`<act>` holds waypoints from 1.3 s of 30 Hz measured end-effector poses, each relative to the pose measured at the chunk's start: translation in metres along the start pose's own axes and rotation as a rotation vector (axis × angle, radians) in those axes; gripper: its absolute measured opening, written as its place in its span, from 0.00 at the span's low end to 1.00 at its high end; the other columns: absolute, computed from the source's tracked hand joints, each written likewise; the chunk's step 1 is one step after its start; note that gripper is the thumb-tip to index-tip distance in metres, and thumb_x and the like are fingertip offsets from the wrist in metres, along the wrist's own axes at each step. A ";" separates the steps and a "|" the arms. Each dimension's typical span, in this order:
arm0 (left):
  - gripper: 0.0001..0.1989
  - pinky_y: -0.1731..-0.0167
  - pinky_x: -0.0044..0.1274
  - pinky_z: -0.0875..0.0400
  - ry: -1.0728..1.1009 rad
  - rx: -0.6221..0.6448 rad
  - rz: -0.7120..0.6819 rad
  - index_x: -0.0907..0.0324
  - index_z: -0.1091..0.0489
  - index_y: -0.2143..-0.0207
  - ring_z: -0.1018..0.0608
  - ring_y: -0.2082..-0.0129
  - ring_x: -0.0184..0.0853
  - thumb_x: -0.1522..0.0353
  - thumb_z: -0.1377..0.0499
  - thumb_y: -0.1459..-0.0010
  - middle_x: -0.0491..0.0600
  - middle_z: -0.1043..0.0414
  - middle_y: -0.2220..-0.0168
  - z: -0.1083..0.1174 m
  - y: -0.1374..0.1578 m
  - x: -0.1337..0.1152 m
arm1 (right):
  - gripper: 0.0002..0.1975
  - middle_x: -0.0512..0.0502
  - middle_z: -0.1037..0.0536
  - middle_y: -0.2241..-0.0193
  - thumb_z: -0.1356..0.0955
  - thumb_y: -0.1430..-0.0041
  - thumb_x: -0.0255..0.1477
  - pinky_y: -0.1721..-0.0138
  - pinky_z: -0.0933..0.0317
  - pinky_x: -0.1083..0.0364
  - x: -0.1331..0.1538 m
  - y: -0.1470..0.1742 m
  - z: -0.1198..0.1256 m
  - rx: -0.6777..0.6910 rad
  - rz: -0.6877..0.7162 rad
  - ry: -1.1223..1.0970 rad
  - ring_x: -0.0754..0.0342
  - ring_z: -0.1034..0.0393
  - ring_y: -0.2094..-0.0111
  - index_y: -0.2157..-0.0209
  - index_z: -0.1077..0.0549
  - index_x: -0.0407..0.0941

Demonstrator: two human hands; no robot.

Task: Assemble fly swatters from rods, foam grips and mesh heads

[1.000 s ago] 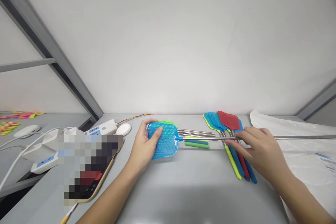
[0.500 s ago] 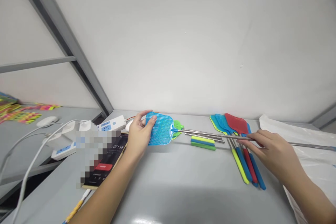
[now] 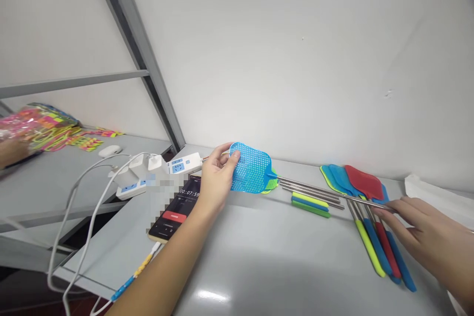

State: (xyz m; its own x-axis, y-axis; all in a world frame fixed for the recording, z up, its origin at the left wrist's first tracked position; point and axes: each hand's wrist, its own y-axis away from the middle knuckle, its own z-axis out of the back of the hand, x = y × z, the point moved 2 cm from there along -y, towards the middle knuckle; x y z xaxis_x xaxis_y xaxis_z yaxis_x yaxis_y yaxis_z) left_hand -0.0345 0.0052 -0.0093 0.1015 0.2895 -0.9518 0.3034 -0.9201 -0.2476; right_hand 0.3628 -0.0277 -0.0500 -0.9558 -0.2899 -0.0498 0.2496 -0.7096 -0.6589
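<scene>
One blue fly swatter (image 3: 255,170), gripped above the desk (image 3: 248,247): left hand (image 3: 217,180) closed on the mesh head (image 3: 247,158), right hand (image 3: 422,227) pinching the metal shaft (image 3: 366,201). Behind the mesh: green swatter head (image 3: 273,185). Below the shaft: metal rods (image 3: 314,194), three handle grips (image 3: 310,204). Beside the right hand: fanned fly swatters (image 3: 339,177), red head (image 3: 365,182) uppermost.

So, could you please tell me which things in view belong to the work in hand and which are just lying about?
Apparently part of the work: blue swatter head, in the left hand; its metal rod, in the right hand; green swatter head, mostly hidden behind the blue; coloured grips; pile of swatters.

Apparently just lying about: phone; power strip; white cables.
</scene>
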 end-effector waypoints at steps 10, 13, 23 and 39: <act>0.19 0.70 0.22 0.28 -0.076 0.005 -0.060 0.59 0.33 0.53 0.22 0.67 0.34 0.60 0.39 0.45 0.51 0.25 0.60 0.001 -0.002 0.012 | 0.24 0.48 0.21 0.71 0.39 0.42 0.53 0.79 0.50 0.56 -0.002 0.005 -0.004 -0.026 -0.037 0.024 0.54 0.30 0.74 0.70 0.24 0.49; 0.21 0.66 0.24 0.28 -0.169 0.031 -0.082 0.58 0.34 0.50 0.23 0.62 0.36 0.60 0.40 0.44 0.52 0.26 0.57 0.004 -0.005 0.019 | 0.25 0.50 0.22 0.74 0.40 0.42 0.53 0.79 0.51 0.58 0.000 0.004 -0.002 -0.046 -0.029 0.048 0.56 0.31 0.76 0.72 0.24 0.48; 0.19 0.51 0.32 0.34 -0.656 -0.001 -0.374 0.56 0.37 0.45 0.29 0.49 0.39 0.63 0.46 0.38 0.54 0.34 0.47 0.007 -0.005 0.021 | 0.20 0.54 0.23 0.78 0.34 0.43 0.48 0.80 0.51 0.59 0.009 0.001 0.005 -0.205 0.087 0.084 0.60 0.31 0.78 0.74 0.24 0.47; 0.10 0.41 0.53 0.62 -1.276 0.139 -0.700 0.44 0.26 0.57 0.40 0.44 0.47 0.60 0.43 0.40 0.46 0.38 0.41 -0.031 0.038 0.008 | 0.16 0.53 0.24 0.78 0.31 0.44 0.44 0.76 0.50 0.59 0.020 -0.001 0.003 -0.206 0.092 0.060 0.61 0.32 0.78 0.72 0.23 0.46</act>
State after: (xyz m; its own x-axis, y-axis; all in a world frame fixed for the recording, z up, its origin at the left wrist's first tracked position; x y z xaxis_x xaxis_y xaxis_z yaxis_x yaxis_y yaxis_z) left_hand 0.0075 -0.0193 -0.0205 -0.9386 0.3216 -0.1245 -0.1628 -0.7315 -0.6621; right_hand 0.3437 -0.0350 -0.0483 -0.9394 -0.3046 -0.1572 0.3051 -0.5339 -0.7885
